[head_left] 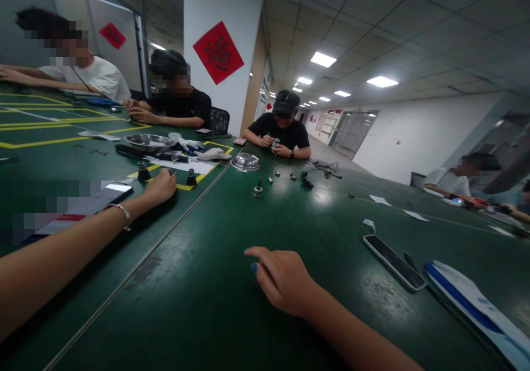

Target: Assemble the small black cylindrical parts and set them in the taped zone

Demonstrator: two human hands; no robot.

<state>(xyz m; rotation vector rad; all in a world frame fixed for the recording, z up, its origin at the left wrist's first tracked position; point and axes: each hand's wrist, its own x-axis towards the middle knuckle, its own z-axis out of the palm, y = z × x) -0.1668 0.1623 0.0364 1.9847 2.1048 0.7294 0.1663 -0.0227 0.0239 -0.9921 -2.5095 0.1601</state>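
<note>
My left hand (162,185) reaches far out to the left over the green table (215,282), a silver bracelet (123,213) on its wrist. Its fingers are curled at a small dark part beside a white sheet (188,165), between two short black cylinders (143,171) (191,178). What the fingers pinch is hidden. My right hand (282,277) rests on the table close in front of me, back upward, fingers bent under, thumb with a blue nail pointing left. Nothing shows between its thumb and forefinger.
A phone (117,190) lies by my left forearm, another phone (394,261) and a blue-and-white booklet (476,303) at the right. A metal bowl (245,162), a metal dish (149,142), gloves (194,146) and small parts (257,190) lie further off. Several people sit around the table.
</note>
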